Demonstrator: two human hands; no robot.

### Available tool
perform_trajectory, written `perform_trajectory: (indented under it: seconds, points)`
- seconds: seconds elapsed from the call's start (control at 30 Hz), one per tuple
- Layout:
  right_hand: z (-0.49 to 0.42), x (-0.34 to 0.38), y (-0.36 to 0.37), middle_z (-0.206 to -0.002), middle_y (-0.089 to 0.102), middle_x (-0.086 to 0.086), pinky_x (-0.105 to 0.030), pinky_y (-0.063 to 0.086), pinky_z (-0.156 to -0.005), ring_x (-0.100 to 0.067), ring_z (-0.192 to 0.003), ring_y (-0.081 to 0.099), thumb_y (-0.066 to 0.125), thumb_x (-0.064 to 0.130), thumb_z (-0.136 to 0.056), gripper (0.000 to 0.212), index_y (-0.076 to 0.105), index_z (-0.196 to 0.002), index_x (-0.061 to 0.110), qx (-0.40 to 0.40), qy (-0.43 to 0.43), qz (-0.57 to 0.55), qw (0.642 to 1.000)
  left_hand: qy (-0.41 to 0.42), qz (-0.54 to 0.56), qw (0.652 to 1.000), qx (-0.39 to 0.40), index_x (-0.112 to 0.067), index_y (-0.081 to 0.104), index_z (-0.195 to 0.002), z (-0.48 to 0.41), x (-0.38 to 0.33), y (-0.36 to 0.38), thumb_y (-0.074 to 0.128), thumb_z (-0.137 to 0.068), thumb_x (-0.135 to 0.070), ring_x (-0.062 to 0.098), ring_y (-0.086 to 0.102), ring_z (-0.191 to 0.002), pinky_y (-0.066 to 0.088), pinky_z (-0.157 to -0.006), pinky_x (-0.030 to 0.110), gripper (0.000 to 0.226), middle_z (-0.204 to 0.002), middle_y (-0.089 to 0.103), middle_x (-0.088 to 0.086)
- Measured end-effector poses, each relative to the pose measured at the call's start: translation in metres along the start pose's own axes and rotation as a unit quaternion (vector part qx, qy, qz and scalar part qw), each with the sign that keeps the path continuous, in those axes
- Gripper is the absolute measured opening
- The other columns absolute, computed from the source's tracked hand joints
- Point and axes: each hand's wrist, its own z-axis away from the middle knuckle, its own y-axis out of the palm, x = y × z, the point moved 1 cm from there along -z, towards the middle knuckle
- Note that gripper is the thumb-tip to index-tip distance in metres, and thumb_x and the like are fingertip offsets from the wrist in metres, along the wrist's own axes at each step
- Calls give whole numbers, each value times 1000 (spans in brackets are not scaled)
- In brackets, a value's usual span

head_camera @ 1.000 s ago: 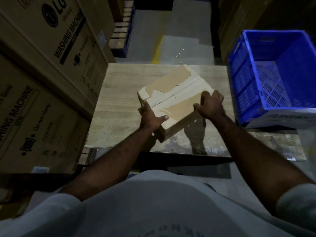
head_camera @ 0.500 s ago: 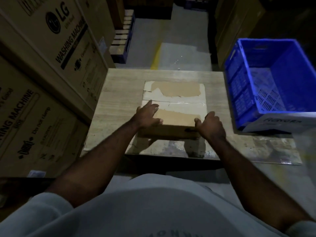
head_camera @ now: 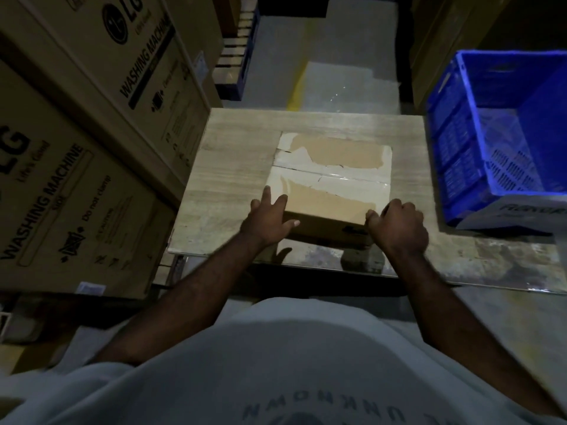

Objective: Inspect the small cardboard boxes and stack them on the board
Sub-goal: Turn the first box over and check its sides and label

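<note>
A small cardboard box [head_camera: 334, 167] lies flat on the pale wooden board [head_camera: 233, 167], its top patched with torn white paper and clear tape. My left hand [head_camera: 267, 219] rests at the box's near left corner, fingers spread straight over the top and thumb along the front face. At the near right corner, my right hand [head_camera: 399, 225] has its fingers curled against the box's edge. I see no other small box on the board.
Large washing-machine cartons [head_camera: 122, 87] wall off the left side, close to the board. A blue plastic crate [head_camera: 460, 142] stands to the right with a white carton [head_camera: 515, 213] in front of it. A pallet stack [head_camera: 236, 56] and open floor lie beyond.
The box was held tilted above the board, then came down flat and square on it. Both hands shifted to its near corners, and the right fingers have curled in.
</note>
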Motion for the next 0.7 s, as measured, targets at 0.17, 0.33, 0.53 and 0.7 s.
perform_trajectory:
  seconds: [0.17,0.33,0.53,0.7]
  points:
    - [7,7,22,-141,47,-22,-53,48,-102,-40,-133,43,61,45,-97,50,54,-130,7,-20,-143,-12,989,16,-39,999,-22,-22,35,-145,11,-1,11,63,-92,-57,42,26,-140,44,-104,52,70,-162,19,15]
    - [11,-5,35,-171,5,-23,-61,15,-124,-40,-159,2,43,68,-100,87,19,-162,12,44,-183,41,981,89,-175,977,-78,-9,29,-154,-5,-1,4,64,-85,-70,39,29,-144,36,-115,47,98,-159,28,22]
    - [-9,-9,19,-173,-5,-19,-62,7,-124,-36,-160,-7,50,80,-89,112,5,-165,12,72,-230,107,965,105,-215,971,-5,-6,-9,-161,-37,0,6,71,-74,-76,37,-12,-156,1,-126,47,138,-168,-19,20]
    - [-26,-9,18,-172,-15,-19,-60,11,-127,-35,-159,-13,61,76,-87,120,-3,-166,11,120,-248,136,952,101,-195,976,-11,-8,-17,-160,-40,5,18,71,-69,-81,37,-19,-155,0,-126,50,146,-166,-27,19]
